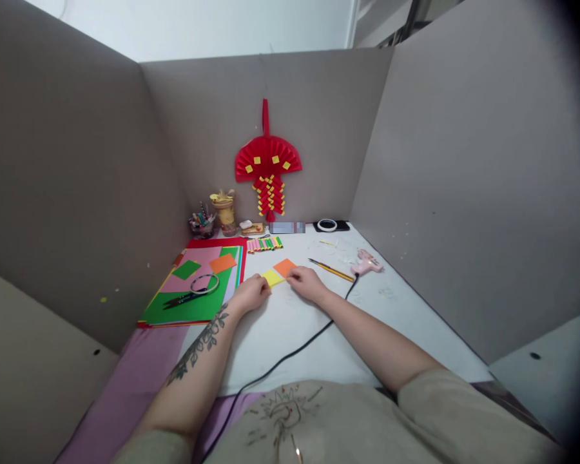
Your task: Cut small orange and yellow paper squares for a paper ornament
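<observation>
Between my hands, a yellow paper piece (272, 278) lies on the white table (309, 361). My left hand (254, 292) has its fingers pressed together on the yellow piece's left end. At the other end, my right hand (305, 283) pinches the yellow paper's right corner. An orange square (284, 267) lies just behind, touching or overlapping the yellow piece. Several small rolled paper strips (265, 245) in pink, green and yellow form a row farther back.
Coloured sheets (193, 312) with black snips (183, 299) and a tape ring lie left. A pink glue gun (366, 263) and yellow pencil (336, 270) lie right; the black cord (290, 356) crosses under my right forearm. Pen holder and cup stand behind.
</observation>
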`<control>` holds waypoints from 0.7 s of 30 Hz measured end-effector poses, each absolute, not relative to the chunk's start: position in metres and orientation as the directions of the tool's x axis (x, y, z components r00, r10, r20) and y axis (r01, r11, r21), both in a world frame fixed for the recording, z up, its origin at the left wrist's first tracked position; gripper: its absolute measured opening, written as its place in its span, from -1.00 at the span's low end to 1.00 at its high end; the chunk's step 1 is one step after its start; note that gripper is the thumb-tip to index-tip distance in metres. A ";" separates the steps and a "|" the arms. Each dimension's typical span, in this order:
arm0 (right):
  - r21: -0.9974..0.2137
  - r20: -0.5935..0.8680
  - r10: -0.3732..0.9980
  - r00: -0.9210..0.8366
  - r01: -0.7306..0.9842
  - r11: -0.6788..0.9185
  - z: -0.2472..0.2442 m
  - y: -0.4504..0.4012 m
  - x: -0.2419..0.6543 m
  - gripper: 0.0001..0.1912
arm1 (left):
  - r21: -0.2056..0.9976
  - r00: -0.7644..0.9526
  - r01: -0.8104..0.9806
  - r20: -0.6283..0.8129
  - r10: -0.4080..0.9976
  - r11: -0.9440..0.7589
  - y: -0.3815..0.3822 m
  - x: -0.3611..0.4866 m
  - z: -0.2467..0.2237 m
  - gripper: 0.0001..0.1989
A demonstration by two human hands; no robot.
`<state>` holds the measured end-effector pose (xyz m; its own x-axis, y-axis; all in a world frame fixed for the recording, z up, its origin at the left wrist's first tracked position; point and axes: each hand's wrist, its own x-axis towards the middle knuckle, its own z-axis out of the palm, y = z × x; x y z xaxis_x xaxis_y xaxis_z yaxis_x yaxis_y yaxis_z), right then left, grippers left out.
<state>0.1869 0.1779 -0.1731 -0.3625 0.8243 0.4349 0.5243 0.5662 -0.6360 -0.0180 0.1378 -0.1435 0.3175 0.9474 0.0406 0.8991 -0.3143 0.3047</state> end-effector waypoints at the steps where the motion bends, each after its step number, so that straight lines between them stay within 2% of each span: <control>1: -0.660 0.444 0.849 -0.287 0.536 0.527 -0.174 0.180 0.190 -0.87 | 0.301 0.313 0.902 0.040 0.949 -0.310 0.138 -0.018 -0.144 -0.84; 5: -0.771 0.411 0.911 -0.039 0.518 0.370 -0.179 0.192 0.205 -0.84 | 0.279 0.298 0.912 0.053 0.953 -0.300 0.137 -0.017 -0.148 -0.78; 10: -0.803 0.342 0.938 0.063 0.537 0.257 -0.183 0.201 0.216 -0.83 | 0.213 0.278 0.936 0.047 0.960 -0.281 0.138 -0.016 -0.152 -0.67; 13: -0.812 0.295 0.956 0.002 0.528 0.249 -0.181 0.198 0.219 -0.83 | 0.153 0.203 0.967 0.027 0.979 -0.204 0.139 -0.017 -0.151 -0.66; 17: -0.822 0.251 0.947 -0.199 0.473 0.317 -0.177 0.189 0.214 -0.83 | 0.119 0.144 0.982 0.025 0.989 -0.146 0.141 -0.018 -0.151 -0.65; 21: -0.781 0.329 0.907 -0.264 0.465 0.418 -0.175 0.184 0.191 -0.83 | 0.153 0.120 0.980 0.041 0.992 -0.125 0.144 -0.021 -0.155 -0.67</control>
